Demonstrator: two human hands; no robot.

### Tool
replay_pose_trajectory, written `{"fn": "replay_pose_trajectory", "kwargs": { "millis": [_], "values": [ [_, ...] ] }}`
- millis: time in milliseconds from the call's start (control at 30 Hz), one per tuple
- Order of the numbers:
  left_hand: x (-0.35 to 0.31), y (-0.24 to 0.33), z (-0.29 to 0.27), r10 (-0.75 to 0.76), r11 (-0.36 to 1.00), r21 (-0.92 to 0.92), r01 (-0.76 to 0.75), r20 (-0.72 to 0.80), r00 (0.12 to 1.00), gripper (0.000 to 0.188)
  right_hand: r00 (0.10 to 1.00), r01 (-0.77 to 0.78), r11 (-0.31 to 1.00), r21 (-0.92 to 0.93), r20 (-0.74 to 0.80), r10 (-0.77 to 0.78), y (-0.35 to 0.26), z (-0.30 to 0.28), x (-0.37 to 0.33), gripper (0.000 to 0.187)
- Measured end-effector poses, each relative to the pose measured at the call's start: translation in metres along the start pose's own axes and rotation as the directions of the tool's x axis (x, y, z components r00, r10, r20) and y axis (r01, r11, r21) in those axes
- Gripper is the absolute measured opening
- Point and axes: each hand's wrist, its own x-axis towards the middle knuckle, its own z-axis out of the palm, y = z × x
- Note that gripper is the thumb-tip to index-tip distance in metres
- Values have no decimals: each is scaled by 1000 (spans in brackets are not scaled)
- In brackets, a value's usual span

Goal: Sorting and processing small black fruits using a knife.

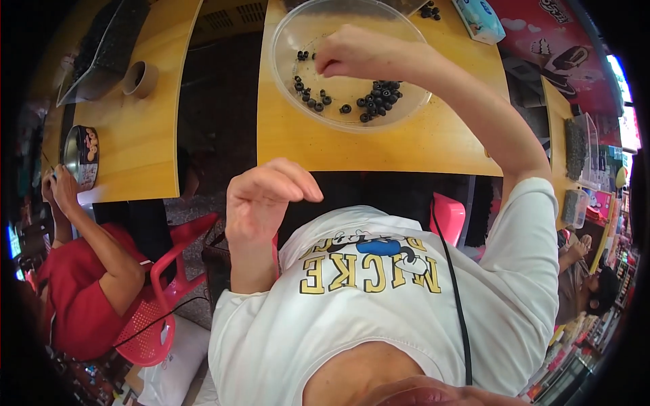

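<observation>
A wide, clear plastic bowl (284,90) on the wooden table holds several small, round black pieces (384,98) with holes in them. Most are heaped at its near right side, while others lie scattered toward the left. Reaching in from the right, my right hand (355,54) is above the bowl with its fingers curled closed. Whatever those fingers may hold is hidden. My left hand (261,199) is raised in front of my chest, short of the table's near edge. Its fingers are loosely bent and stretched to the right, with nothing visible in them.
The table (338,150) also bears a tissue pack (479,20) and loose black pieces (430,11) at the far right. To the left, a person in red (95,291) works over a round tin (82,157) at another table, near a brown cup (140,80) and a pink chair (152,331).
</observation>
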Motion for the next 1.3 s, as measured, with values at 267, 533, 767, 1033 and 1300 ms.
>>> {"fn": "replay_pose_trajectory", "kwargs": {
  "millis": [267, 533, 767, 1033, 1300],
  "values": [
    [-27, -11, -34, -96, 995, 3, 102, -311, 946, 52, 942, -49, 999, 15, 334, 41, -10, 21, 8, 12],
    [4, -18, -18, -65, 996, 36, 85, -388, 919, 18, 969, 26, 1000, -1, 244, -24, -5, 28, -1, 15],
    [42, -27, 18, 9, 952, 246, 184, -619, 785, 18, 978, 88, 961, 262, -207, -34, -53, -31, -42, 17],
    [47, -49, 25, -19, 973, 176, 150, -585, 811, 21, 884, 191, 977, -96, -415, -214, -77, -18, -74, 30],
    [28, -46, 10, -261, 940, -330, 81, -549, 794, 17, 936, -49, 996, 80, -345, 74, 16, -36, -43, 18]
  ]
}}
